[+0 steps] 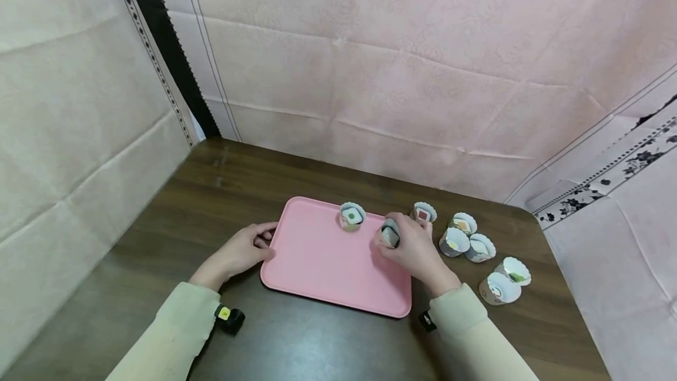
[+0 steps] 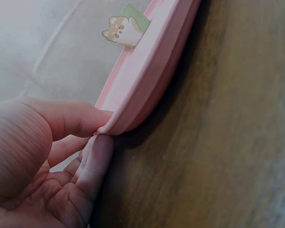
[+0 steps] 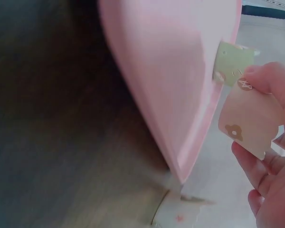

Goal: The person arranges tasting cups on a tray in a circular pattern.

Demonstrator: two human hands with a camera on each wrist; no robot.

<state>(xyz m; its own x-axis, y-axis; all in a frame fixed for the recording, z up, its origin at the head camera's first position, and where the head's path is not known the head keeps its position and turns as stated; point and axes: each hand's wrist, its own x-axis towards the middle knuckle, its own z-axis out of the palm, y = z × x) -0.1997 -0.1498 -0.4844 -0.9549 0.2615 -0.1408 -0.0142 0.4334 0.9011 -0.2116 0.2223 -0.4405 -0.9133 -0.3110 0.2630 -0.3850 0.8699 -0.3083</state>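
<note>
My left hand [image 1: 244, 251] pinches the left rim of a pink tray [image 1: 322, 266], thumb above and fingers below, as the left wrist view shows. With thumb and fingers, my right hand [image 1: 418, 251] grips a pale pink paper cupcake cup [image 3: 249, 116] with brown printed shapes. In the head view, this cup [image 1: 389, 235] is tilted over the right part of the tray. A light green paper cup [image 1: 350, 216] with a cartoon animal print stands at the tray's far edge, something green inside it.
Right of the tray are several more scalloped paper cups: one with a red square inside [image 1: 424, 213], a cluster of three [image 1: 455, 243] and a pair nearer me [image 1: 499, 290]. Pale cloth walls [image 1: 370, 75] rise behind and beside the dark wooden table [image 1: 254, 169].
</note>
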